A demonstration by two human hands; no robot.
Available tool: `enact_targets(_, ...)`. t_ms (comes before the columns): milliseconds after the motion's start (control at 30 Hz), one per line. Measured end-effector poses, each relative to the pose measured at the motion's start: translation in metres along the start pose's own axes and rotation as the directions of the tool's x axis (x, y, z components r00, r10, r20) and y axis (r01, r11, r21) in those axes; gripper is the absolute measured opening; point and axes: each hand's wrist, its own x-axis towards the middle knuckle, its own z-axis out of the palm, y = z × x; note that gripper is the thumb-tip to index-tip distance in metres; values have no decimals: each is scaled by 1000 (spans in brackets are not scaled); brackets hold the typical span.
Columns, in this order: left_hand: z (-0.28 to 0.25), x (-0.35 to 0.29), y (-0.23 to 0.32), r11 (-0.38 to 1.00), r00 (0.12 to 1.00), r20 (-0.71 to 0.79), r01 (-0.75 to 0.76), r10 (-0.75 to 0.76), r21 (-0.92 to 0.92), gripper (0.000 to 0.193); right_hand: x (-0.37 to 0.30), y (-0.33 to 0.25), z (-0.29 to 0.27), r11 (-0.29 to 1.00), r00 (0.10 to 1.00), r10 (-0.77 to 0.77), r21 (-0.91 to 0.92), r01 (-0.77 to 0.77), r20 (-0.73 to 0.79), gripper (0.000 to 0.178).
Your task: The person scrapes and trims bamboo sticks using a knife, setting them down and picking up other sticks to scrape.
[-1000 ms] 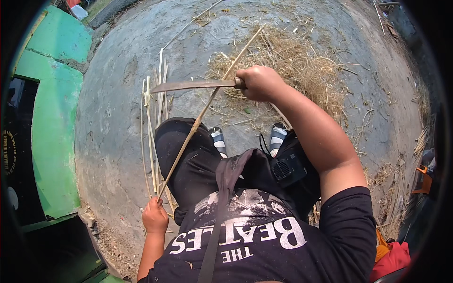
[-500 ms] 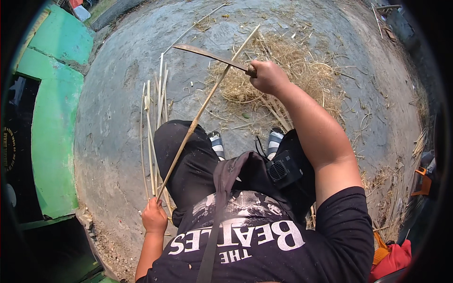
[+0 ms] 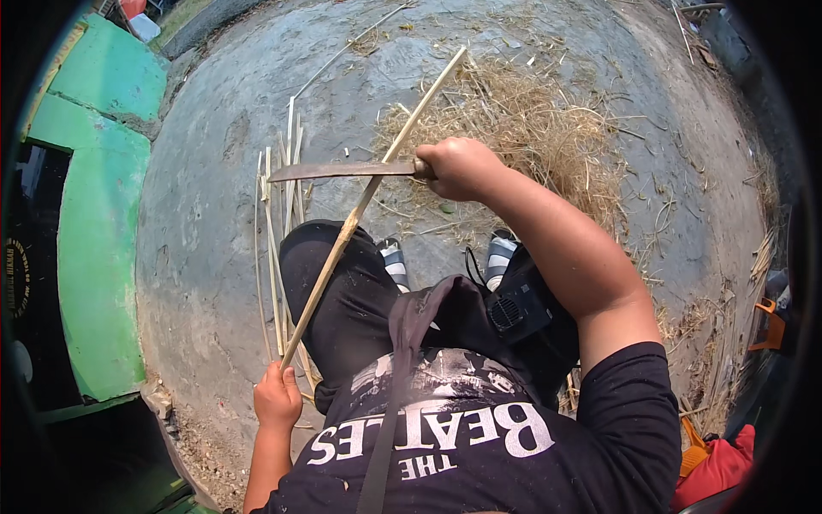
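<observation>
My left hand [image 3: 278, 396] is closed round the near end of a long pale bamboo strip [image 3: 323, 276]. The strip slants up and away to the right, passing over my left thigh, with a rough node partway along. In my right hand [image 3: 460, 169] is the handle of a machete [image 3: 342, 170], its long brown blade pointing left. The blade crosses the strip at its upper half and appears to touch it. Several more bamboo strips [image 3: 275, 248] lie on the ground beside my left leg.
A heap of curly bamboo shavings [image 3: 535, 128] lies on the grey concrete ground [image 3: 205, 206] beyond my sandalled feet. A small black fan-like device [image 3: 520, 307] rests on my right thigh. Green walls [image 3: 98, 257] stand at left; red cloth [image 3: 715, 471] and an orange-handled thing [image 3: 768, 327] are at right.
My right hand has drawn the machete nearer to me along the strip, and the blade has turned from slanting to nearly level. My left hand and the strip have barely moved.
</observation>
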Motion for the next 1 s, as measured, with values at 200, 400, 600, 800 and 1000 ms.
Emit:
enact_targets(200,18,5,-6,999,998,-45,-52,52,1,16,3,-7,3,1000,999,-14,-9,14,-36,15)
enact_targets(400,3,4,3,999,999,-25,-41,42,20,15,2,-22,4,983,988,-154,-103,153,-8,14)
enact_targets(600,16,7,0,999,997,-60,-42,42,12,14,5,-7,3,1000,997,2,-19,-3,-75,14)
enact_targets(800,14,11,2,998,999,-46,-21,24,58,15,10,15,-4,997,994,66,32,-63,-91,16)
enact_targets(1000,19,-1,-9,999,998,-47,-34,34,12,16,1,-16,-11,992,995,-74,-110,67,-62,15)
